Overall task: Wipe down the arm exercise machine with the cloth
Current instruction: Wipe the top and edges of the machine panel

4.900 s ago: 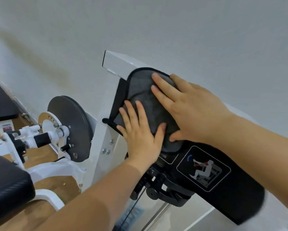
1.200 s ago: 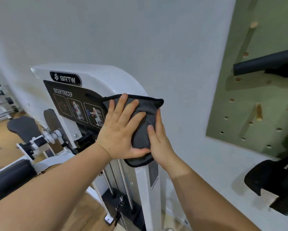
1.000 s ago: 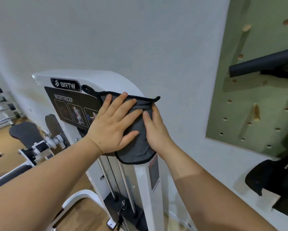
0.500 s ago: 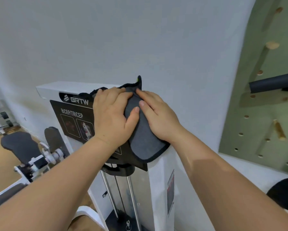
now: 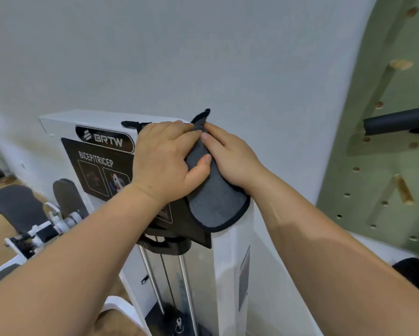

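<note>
— Where was the cloth (image 5: pixel 213 200)?
— Centre frame, draped over the machine's (image 5: pixel 228 263) top corner. The left grip (image 5: pixel 164 161) curled round it; the right grip (image 5: pixel 230 161) pressed it, fingers straight.
— Next?
— Likely wiping down the side.

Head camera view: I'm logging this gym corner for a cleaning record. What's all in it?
arm exercise machine: one, white, centre
cloth: one, grey, black-edged, over the machine's top right corner
placard: one, black, machine's front
guide rods: two, silver, below the placard
pad: one, black, far left
pegboard: one, green, right wall
bar: one, black, on the pegboard
left hand: one, gripping the cloth on top
right hand: one, pressing the cloth, fingers flat
</note>
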